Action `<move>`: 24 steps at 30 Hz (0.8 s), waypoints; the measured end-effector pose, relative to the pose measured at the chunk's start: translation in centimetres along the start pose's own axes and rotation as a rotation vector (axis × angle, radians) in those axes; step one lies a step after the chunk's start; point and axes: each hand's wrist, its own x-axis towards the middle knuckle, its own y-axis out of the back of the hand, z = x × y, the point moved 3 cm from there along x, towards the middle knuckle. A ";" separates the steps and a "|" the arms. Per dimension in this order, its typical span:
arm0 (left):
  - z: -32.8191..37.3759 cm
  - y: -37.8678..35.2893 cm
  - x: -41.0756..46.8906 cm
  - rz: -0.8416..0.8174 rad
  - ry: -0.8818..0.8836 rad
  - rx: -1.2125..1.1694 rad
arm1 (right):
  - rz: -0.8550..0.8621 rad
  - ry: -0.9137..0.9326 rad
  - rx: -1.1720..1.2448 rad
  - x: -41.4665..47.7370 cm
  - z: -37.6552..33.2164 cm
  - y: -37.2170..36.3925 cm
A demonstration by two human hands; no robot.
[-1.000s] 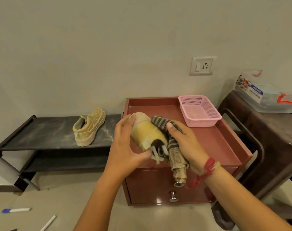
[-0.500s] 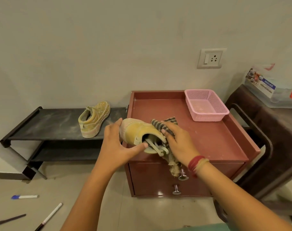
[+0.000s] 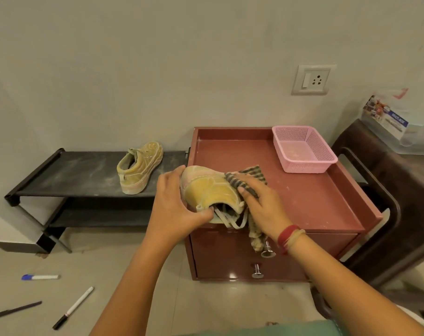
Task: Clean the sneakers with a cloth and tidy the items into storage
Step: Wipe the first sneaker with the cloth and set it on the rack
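Holding the sneaker [image 3: 211,192] over the front-left corner of the cabinet [image 3: 315,202], you have it between both hands. Your left grip [image 3: 174,204] is clamped on it, fingers round the toe and sole side, thumb hooked at the collar. Your right grip [image 3: 262,209] is curled over the striped cloth [image 3: 254,174] and pins it against the shoe's right flank. The cloth's tail hangs past the front edge, beside the upper drawer knob.

What the next stroke turns on is the shoe's long axis. It runs from the open heel, nearest you with the laces spilling out, away and slightly left to the toe. The cloth lies on the right of that axis, so your right grip is the one placed to wipe, likely along the flank from toe to heel, while the left only steadies.

The other sneaker [image 3: 139,167] sits on the shoe rack [image 3: 73,175], well apart to the left. A pink basket [image 3: 305,166] stands at the cabinet's back-right corner.
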 end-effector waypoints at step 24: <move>-1.4 0.0 -0.5 0.007 0.178 0.116 | -0.174 -0.002 -0.091 -1.5 1.4 -1.9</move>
